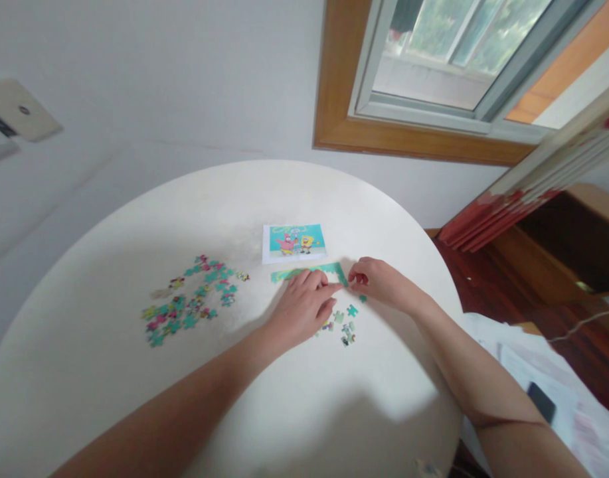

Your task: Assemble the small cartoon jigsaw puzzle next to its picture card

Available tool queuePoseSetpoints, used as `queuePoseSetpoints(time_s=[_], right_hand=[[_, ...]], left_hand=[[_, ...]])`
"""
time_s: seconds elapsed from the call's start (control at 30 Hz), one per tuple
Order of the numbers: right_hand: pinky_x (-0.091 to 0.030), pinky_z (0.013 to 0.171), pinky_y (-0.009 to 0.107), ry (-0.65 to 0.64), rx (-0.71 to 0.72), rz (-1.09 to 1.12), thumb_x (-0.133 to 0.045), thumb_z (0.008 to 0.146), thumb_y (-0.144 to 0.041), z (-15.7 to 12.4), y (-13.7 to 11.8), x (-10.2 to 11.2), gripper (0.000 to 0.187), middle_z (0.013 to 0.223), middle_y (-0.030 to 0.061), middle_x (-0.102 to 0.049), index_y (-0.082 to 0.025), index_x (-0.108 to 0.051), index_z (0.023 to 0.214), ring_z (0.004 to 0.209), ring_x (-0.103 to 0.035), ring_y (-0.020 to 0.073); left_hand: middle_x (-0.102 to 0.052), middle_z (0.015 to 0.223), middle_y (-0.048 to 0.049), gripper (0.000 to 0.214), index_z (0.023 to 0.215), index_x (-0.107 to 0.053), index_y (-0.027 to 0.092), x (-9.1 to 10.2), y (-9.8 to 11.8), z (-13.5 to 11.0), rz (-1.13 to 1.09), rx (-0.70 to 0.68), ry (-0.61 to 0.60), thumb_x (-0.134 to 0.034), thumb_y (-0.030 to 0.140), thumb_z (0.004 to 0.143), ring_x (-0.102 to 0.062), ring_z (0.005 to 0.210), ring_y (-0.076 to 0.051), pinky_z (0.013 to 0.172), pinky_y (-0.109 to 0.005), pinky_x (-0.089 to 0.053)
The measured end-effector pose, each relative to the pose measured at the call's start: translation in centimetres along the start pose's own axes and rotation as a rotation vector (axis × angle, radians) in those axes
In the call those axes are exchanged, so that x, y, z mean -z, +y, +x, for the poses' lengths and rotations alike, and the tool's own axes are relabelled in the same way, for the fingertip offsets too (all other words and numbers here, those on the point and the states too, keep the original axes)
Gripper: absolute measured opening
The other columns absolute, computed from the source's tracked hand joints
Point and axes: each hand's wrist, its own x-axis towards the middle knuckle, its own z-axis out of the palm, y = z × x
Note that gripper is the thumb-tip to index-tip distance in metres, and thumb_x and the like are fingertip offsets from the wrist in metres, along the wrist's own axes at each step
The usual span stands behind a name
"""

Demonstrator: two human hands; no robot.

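A joined strip of teal jigsaw pieces [329, 267] runs along the table and turns down at its right end. My left hand [304, 302] lies over its lower side, index finger stretched to the strip's lower right end, the other fingers loosely bent. At that same end my right hand [376, 282] has thumb and fingers pinched at a teal puzzle piece, mostly hidden by the fingertips. Just above the strip lies the picture card [297, 240] with cartoon figures. Several loose pieces [348, 332] are below the hands, some partly behind my left hand.
A large pile of loose puzzle pieces [189, 305] is spread on the left of the round white table [234, 192]. Beyond the table's far edge are a wall and a window [434, 60]. A dark phone [542, 401] lies on a lower white surface at right.
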Motion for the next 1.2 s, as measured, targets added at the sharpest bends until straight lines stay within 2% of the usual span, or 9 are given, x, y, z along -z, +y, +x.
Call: queuePoseSetpoints(time_s=[0.6,0.87,1.07,1.2], right_hand=[[-0.04,0.066,0.022,0.013,0.013,-0.014,-0.059,0.078,-0.012,0.0,-0.1,-0.1,0.014,0.083,0.0055,-0.065,-0.015,-0.07,0.085,0.071,-0.057,0.0139],[-0.04,0.067,0.023,0.033,0.091,-0.001,-0.056,0.077,-0.007,0.3,0.2,-0.3,0.018,0.08,0.0052,-0.065,-0.015,-0.072,0.081,0.07,-0.057,0.0137],[-0.042,0.074,0.024,0.182,0.028,-0.026,-0.051,0.08,-0.006,-0.1,1.9,1.5,0.024,0.085,0.0073,-0.068,-0.015,-0.073,0.087,0.077,-0.059,0.0158],[-0.043,0.075,0.027,0.198,-0.078,-0.095,-0.05,0.082,-0.009,-0.4,3.3,2.4,0.025,0.089,0.0104,-0.07,-0.013,-0.074,0.089,0.08,-0.061,0.0186]], left_hand=[[-0.056,0.101,-0.0051,0.032,0.12,-0.061,0.028,0.0,0.0,0.0,-0.01,-0.002,0.015,-0.053,0.023,0.09,-0.048,0.099,-0.023,0.087,-0.04,-0.04],[-0.056,0.101,-0.0051,0.029,0.117,-0.062,0.027,0.0,0.0,0.0,-0.004,-0.001,0.006,-0.053,0.024,0.09,-0.048,0.099,-0.023,0.087,-0.04,-0.04],[-0.059,0.101,-0.0055,0.025,0.113,-0.063,0.022,0.1,-0.1,0.0,-0.063,0.034,0.032,-0.047,0.021,0.093,-0.05,0.1,-0.022,0.089,-0.039,-0.041],[-0.059,0.1,-0.0056,0.024,0.11,-0.063,0.021,-0.1,-0.2,0.1,-0.089,0.049,0.057,-0.047,0.018,0.093,-0.052,0.1,-0.022,0.09,-0.039,-0.042]])
